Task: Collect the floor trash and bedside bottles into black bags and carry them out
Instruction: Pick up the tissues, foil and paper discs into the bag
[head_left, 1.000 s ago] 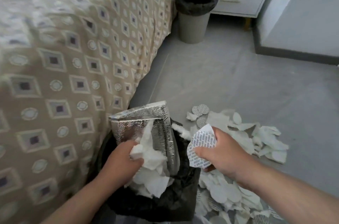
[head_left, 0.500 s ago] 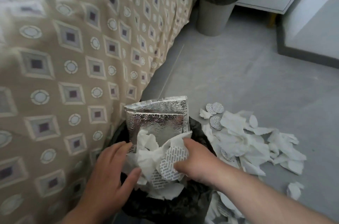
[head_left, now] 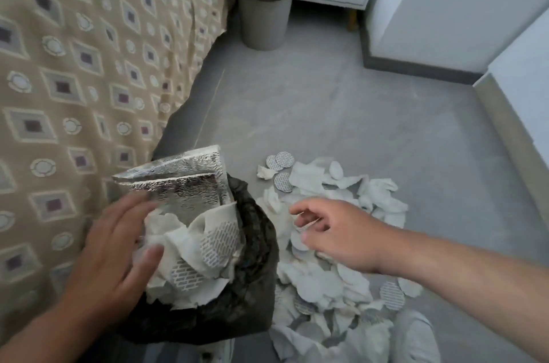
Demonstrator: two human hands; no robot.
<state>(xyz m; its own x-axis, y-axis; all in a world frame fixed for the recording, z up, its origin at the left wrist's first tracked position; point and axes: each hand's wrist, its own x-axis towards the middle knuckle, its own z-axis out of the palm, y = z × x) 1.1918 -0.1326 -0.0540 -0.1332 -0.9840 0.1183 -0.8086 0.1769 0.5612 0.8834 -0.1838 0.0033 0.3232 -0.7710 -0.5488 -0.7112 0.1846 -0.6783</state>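
Black bag [head_left: 208,318]: stands on the grey floor [head_left: 326,101], mouth up and crammed; the patterned bedspread [head_left: 74,65] hangs just to its left.
Foil pouch [head_left: 184,184]: sticks up out of the far side of the bag's mouth, stiff and creased.
Paper in the bag [head_left: 190,247]: white torn sheets and printed round pads, heaped above the rim.
Left hand [head_left: 113,267]: at the bag's left rim, fingers straight and spread wide, flat on the heaped paper; slightly blurred.
Right hand [head_left: 335,235]: just right of the bag, above the loose pile, fingers loosely bent and apart, holding nothing I can make out.
Floor pile [head_left: 320,273]: right of the bag and touching its side, spreading away from it.
Handling: the scraps look light, soft and springy, likely to slide apart; gathering them in bunched handfuls from the pile's edge should suit better than pinching single pieces.
Bag hold: the thin film looks limp, so it is probably best taken at the gathered rim once the load is pressed down.
Lined bin [head_left: 264,6]: well beyond the bag, by the bed's corner.
Bottles: none in view.
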